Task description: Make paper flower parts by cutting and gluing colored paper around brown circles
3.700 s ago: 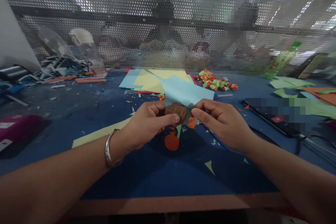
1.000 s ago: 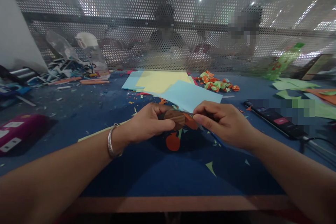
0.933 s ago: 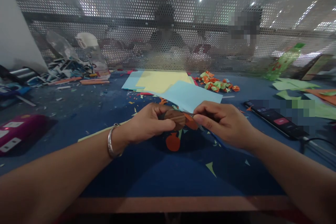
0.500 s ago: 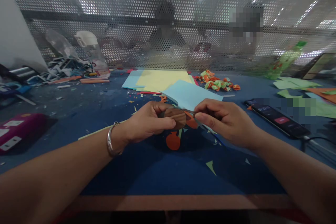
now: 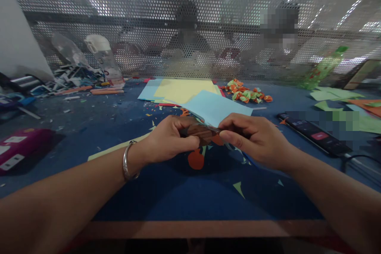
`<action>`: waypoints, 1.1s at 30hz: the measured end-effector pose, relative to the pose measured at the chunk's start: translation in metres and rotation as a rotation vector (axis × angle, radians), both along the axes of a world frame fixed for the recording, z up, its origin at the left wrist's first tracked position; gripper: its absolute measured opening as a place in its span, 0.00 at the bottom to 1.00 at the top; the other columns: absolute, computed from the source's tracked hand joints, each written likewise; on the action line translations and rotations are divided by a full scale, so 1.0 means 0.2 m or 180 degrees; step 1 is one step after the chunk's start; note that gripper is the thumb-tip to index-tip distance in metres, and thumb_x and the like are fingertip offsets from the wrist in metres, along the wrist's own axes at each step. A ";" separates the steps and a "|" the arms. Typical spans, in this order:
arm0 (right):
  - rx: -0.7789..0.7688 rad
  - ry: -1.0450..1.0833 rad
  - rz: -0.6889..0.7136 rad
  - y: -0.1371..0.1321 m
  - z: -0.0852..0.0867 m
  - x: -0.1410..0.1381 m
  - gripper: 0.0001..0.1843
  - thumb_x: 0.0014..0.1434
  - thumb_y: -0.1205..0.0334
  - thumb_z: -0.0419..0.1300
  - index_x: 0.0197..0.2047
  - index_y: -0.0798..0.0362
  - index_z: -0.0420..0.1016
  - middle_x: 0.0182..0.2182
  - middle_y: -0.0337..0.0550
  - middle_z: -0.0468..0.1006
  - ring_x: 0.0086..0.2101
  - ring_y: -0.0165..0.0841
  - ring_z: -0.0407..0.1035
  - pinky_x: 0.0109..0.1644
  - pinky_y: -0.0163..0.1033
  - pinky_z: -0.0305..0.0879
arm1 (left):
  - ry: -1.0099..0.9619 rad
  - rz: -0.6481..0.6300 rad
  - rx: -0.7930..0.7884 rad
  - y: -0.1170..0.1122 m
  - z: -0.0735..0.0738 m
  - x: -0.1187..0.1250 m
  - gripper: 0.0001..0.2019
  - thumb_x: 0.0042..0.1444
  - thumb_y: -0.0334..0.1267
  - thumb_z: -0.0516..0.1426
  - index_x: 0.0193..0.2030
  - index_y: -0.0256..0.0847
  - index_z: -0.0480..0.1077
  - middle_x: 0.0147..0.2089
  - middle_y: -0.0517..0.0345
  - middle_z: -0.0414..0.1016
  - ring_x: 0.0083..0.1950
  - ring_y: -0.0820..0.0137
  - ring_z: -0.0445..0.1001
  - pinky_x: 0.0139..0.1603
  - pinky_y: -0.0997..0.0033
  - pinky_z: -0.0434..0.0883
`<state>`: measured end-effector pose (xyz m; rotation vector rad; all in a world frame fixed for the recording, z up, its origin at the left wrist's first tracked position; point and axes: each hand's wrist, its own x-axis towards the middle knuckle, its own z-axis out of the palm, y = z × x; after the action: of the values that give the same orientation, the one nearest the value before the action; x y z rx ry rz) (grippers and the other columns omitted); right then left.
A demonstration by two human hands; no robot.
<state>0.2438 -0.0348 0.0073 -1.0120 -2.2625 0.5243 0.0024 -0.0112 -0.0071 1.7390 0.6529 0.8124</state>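
My left hand (image 5: 171, 139), with a silver bangle at the wrist, pinches a brown piece of paper (image 5: 204, 134) between thumb and fingers. The piece looks creased, and its left part is hidden by the hand. On its right edge my right hand (image 5: 251, 137) is closed, thumb against forefinger. An orange paper cutout (image 5: 195, 159), round with a small top, lies on the table just below the hands. Another orange piece (image 5: 218, 139) shows partly behind the brown paper. Behind the hands is a light blue sheet (image 5: 216, 105).
Yellow paper (image 5: 187, 89) and crumpled orange and green paper bits (image 5: 248, 93) lie farther back. On the right are a phone (image 5: 315, 133) with a cable and a green bottle (image 5: 326, 67). A magenta power strip (image 5: 25, 147) and a clear bottle (image 5: 104, 57) stand left.
The brown paper has gone from a flatter round shape to a more creased, tilted one. My right fingers have shifted slightly left along its edge. The things on the table have stayed put.
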 end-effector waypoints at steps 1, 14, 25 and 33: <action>0.0007 -0.0008 0.0006 0.00 0.00 0.00 0.15 0.70 0.51 0.56 0.39 0.53 0.75 0.26 0.35 0.71 0.24 0.25 0.61 0.28 0.32 0.57 | 0.0056 0.0022 0.0073 0.00 0.00 0.00 0.09 0.50 0.28 0.60 0.36 0.38 0.81 0.31 0.62 0.79 0.33 0.75 0.73 0.38 0.75 0.70; -0.0016 -0.0017 -0.0014 -0.01 0.00 -0.01 0.15 0.70 0.51 0.56 0.38 0.53 0.75 0.26 0.36 0.73 0.23 0.25 0.61 0.28 0.33 0.58 | 0.0190 0.0078 0.0352 -0.01 0.00 0.02 0.06 0.49 0.27 0.58 0.29 0.37 0.77 0.28 0.63 0.76 0.30 0.76 0.70 0.35 0.76 0.69; 0.0078 -0.0088 -0.0027 -0.02 0.01 -0.01 0.15 0.70 0.51 0.56 0.37 0.52 0.74 0.26 0.37 0.75 0.25 0.27 0.63 0.29 0.34 0.59 | 0.0321 0.0062 0.0232 -0.01 0.00 0.02 0.06 0.49 0.27 0.58 0.29 0.37 0.77 0.25 0.65 0.73 0.27 0.78 0.66 0.29 0.79 0.65; 0.0010 -0.0088 -0.0044 -0.01 0.01 -0.01 0.15 0.70 0.51 0.56 0.38 0.51 0.75 0.26 0.36 0.75 0.24 0.26 0.62 0.28 0.33 0.58 | 0.0304 -0.0042 0.0221 -0.01 0.00 0.01 0.09 0.50 0.28 0.57 0.34 0.37 0.80 0.30 0.63 0.78 0.31 0.76 0.71 0.33 0.78 0.69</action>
<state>0.2427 -0.0376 0.0088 -1.0386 -2.2784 0.5038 0.0048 -0.0130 -0.0078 1.8522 0.6830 0.7542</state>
